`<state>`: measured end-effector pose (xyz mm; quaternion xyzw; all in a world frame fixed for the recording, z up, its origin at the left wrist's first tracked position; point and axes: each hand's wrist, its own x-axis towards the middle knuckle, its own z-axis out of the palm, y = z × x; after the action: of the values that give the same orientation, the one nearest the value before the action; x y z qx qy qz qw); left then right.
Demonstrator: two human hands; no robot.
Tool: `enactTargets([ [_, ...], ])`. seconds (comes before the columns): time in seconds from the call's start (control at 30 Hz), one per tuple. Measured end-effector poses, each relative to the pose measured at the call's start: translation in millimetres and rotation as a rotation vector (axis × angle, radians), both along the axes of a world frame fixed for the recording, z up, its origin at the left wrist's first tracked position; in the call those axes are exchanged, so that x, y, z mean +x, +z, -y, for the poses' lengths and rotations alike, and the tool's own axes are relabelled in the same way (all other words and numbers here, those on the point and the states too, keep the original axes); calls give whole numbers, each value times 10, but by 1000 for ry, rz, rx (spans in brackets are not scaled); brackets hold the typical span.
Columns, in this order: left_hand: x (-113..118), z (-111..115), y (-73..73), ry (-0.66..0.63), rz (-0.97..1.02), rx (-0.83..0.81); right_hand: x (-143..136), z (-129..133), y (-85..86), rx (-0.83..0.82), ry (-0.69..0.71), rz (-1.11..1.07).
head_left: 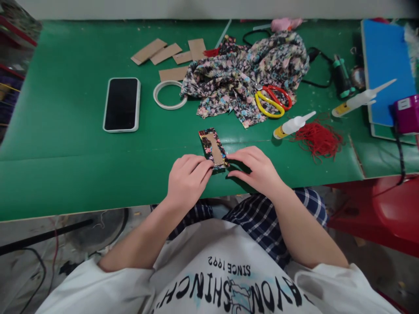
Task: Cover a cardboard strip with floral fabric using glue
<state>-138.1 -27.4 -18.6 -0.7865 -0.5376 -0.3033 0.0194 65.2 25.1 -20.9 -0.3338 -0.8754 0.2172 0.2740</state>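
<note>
Left hand: fingers bunched, tips on the near-left corner of the wrapped piece; can't tell if it's pinching or just pressing. Right hand: thumb and fingers spread apart, a fingertip at the piece's right edge. Hands apart, piece between them and slightly beyond.

Piece: one, small, oblong, slightly tilted. Dark floral fabric border, bare brown card in the middle, uneven fabric edges.

Beyond right hand, to its right: one tangle of red thread, two glue bottles with white nozzles, one near the thread, one farther right. Straight beyond both hands: one bunched floral cloth, one pair of scissors lying on it, one red handle, one yellow. Beyond left hand: one tape roll, five visible cardboard pieces, one phone farther left, screen dark.
</note>
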Motion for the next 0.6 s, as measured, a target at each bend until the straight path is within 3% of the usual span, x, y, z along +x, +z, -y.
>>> enactTargets([
  [0.2, 2, 30, -14, -15, 36, 0, -72, 19, -104, 235, -70, -48],
  [0.6, -2, 37, -51, -15, -86, -86, -128, -29, -82, 154, 47, 100],
])
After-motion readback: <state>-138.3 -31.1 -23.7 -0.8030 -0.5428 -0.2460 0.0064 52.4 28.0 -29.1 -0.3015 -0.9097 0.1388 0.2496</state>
